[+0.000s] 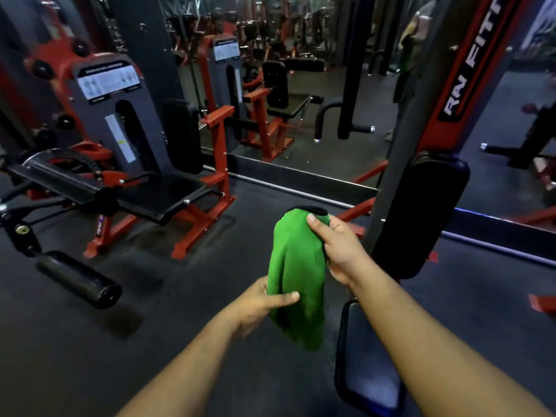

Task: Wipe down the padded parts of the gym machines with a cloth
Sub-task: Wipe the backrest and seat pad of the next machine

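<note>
right hand (337, 248) gripping top of crumpled green microfibre cloth (296, 275) | left hand (264, 302) pinching its lower left edge | cloth hanging mid-air, near left of upright black padded backrest (421, 215)

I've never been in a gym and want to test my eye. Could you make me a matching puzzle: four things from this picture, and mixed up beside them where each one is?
Things:
1. green cloth
2. roller pad
3. upright back pad
4. seat pad

Places:
A. low over the floor, far left
B. under the right forearm
C. held in the left hand and right hand
D. on the post right of the cloth

Pairs: 1-C, 2-A, 3-D, 4-B
</note>
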`<action>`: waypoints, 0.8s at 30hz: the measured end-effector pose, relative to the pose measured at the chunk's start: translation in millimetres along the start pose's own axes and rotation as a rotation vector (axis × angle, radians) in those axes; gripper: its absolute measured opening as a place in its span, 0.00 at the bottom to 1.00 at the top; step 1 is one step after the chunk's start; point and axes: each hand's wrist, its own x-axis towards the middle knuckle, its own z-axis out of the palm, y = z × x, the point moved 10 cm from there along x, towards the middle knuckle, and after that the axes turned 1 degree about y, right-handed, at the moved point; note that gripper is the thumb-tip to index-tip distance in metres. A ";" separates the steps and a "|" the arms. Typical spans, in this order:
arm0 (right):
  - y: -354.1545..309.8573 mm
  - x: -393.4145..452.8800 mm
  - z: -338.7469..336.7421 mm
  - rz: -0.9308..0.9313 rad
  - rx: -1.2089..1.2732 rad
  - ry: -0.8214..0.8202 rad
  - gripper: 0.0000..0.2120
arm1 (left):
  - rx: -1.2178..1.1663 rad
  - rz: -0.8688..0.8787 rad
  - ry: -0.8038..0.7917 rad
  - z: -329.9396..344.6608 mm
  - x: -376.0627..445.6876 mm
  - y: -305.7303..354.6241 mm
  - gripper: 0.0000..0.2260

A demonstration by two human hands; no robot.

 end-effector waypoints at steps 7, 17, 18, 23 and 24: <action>25.4 55.0 -45.9 0.122 0.210 0.130 0.21 | -0.170 0.050 0.072 -23.7 77.0 35.8 0.21; 106.9 51.1 -72.1 0.147 -0.224 0.282 0.10 | 0.106 0.026 -0.158 -63.3 175.3 50.1 0.15; 105.0 54.6 -76.2 0.104 -0.186 0.354 0.10 | 0.204 0.061 -0.195 -71.6 186.2 53.8 0.17; 92.4 60.3 -73.0 -0.033 -0.125 0.620 0.08 | 0.341 0.146 -0.201 -99.2 230.9 75.6 0.14; 89.7 59.8 -72.2 -0.059 -0.129 0.660 0.08 | 0.260 0.109 -0.172 -101.6 236.8 73.6 0.17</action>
